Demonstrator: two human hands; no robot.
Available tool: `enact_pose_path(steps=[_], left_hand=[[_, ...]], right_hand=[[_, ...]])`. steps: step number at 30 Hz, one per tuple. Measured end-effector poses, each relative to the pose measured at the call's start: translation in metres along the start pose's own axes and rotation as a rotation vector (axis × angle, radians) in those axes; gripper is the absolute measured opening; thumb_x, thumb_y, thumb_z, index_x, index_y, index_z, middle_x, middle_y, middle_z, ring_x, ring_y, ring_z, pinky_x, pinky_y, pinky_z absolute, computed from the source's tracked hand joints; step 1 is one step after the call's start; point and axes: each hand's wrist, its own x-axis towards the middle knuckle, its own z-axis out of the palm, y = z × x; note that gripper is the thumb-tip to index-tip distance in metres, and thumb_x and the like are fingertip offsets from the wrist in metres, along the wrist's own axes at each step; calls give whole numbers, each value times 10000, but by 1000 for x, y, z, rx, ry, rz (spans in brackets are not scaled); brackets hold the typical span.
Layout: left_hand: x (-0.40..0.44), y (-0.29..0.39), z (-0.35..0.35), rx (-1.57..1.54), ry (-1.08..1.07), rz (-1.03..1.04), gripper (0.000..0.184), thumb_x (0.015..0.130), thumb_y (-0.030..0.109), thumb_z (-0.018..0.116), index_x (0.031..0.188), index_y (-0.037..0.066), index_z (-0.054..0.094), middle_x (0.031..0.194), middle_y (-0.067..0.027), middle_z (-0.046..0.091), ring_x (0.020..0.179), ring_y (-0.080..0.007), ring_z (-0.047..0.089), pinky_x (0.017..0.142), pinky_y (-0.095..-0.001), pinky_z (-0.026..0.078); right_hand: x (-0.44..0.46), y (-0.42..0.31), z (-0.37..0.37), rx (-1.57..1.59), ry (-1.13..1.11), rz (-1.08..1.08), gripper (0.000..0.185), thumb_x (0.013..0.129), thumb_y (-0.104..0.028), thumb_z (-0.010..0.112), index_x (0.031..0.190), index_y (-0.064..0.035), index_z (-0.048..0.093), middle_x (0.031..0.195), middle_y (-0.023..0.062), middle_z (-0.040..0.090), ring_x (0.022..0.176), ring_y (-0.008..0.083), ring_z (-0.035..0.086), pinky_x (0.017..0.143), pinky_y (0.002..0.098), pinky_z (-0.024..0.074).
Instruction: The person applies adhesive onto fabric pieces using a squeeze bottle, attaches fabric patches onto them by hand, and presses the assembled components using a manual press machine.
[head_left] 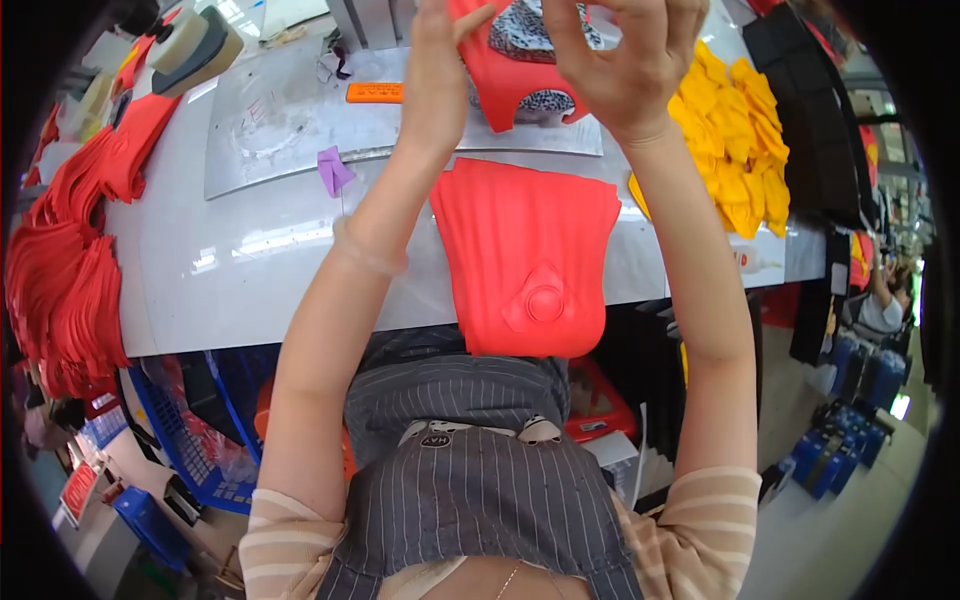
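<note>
My left hand (437, 80) is raised at the top of the view, fingers straight and partly cut off by the edge, thumb pointing toward a red piece. My right hand (632, 65) is at the other side of that piece, thumb and fingers apart, tips out of view. Between them, the red flexible piece (497, 85) with a curved cutout lies over a black-and-white speckled block (530, 32). I cannot tell whether either hand touches it. Closer to me, a stack of red molded pieces (530, 240) with a round raised knob hangs over the table edge.
Many red pieces (65, 270) are piled at the left, and yellow pieces (735, 140) at the right. On the metal plate (270, 125) lies an orange box-cutter-like strip (375, 93). A purple scrap (333, 172) is nearby. A blue crate (200, 430) stands below the table edge.
</note>
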Motion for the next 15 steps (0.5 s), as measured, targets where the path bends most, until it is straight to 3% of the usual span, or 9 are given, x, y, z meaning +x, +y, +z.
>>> enact_pose_path(steps=[2, 4, 6, 8, 10, 11, 15], left_hand=[[-35, 14, -9, 118, 140, 43, 547, 978, 474, 381, 1223, -2, 501, 1171, -104, 616, 1083, -168, 528, 963, -297, 370], [-77, 17, -23, -11, 76, -57, 267, 940, 226, 564, 1094, 9, 559, 1112, -92, 619, 949, -141, 555, 850, -279, 426], [-127, 20, -38, 212, 1, -178, 294, 835, 153, 693, 1061, 24, 558, 1011, -72, 612, 889, -109, 546, 784, -247, 429], [-178, 28, -53, 394, -170, -255, 418, 715, 210, 792, 1031, 53, 567, 974, -75, 576, 916, -169, 546, 787, -289, 431], [-201, 39, -51, 660, -325, 82, 536, 599, 275, 853, 1008, 75, 570, 1004, -90, 540, 966, -251, 525, 817, -348, 428], [-215, 39, -47, 744, -396, 101, 590, 577, 285, 847, 1075, 95, 594, 1154, -120, 516, 1079, -328, 486, 886, -410, 413], [-215, 31, -21, 854, -477, 182, 683, 568, 223, 857, 1181, 101, 581, 1346, -172, 440, 1246, -380, 402, 1003, -459, 362]], right_hand=[[-1, -10, -13, -27, -57, 70, 254, 757, -63, 709, 935, -89, 530, 1223, 147, 559, 1227, 347, 450, 1005, 379, 371], [-10, -24, -23, 5, -43, 196, 239, 808, -86, 683, 986, -79, 523, 1186, 156, 575, 1138, 284, 523, 930, 338, 423], [-24, -71, -73, 20, -233, 441, 319, 787, -63, 714, 1055, -52, 540, 1207, 134, 544, 1082, 235, 525, 911, 302, 404], [-48, -101, -109, 66, -361, 739, 310, 757, -18, 708, 1010, -65, 535, 1235, 167, 515, 1133, 291, 486, 943, 329, 381], [-71, -126, -146, -89, -516, 925, 289, 772, -4, 693, 1005, -53, 529, 1192, 160, 529, 1114, 277, 500, 944, 334, 383], [-84, -138, -162, -113, -500, 1011, 270, 782, 12, 678, 996, -50, 524, 1172, 156, 531, 1101, 266, 506, 942, 330, 383], [-142, -161, -210, -263, -236, 1351, 191, 835, 34, 626, 970, -32, 508, 1103, 128, 534, 1028, 176, 520, 854, 278, 424]])
